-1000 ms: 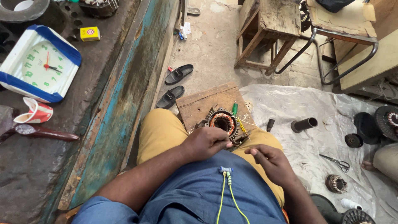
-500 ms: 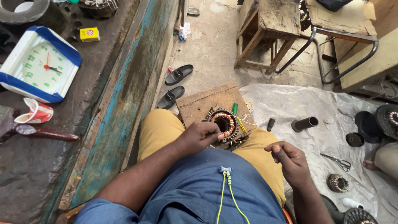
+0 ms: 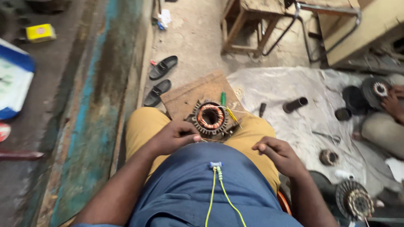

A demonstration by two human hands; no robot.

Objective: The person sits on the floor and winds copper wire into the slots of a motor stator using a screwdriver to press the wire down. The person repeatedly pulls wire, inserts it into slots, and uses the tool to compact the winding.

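Left hand (image 3: 174,136) and right hand (image 3: 280,154) curled

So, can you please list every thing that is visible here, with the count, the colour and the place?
motor stator: 1, dark with copper coils, between the knees
thin wire: 1, pale, between the hands
screwdriver: 1, green, beside stator
wooden board: 1, brown, under stator
sandals: 2, black, floor
cloth sheet: 1, white, floor
tube: 1, black, on sheet
wooden stool: 1, brown, top
small box: 1, yellow, workbench
another person's hand: 1, right edge
left hand: pinching the wire
right hand: closed, on thigh
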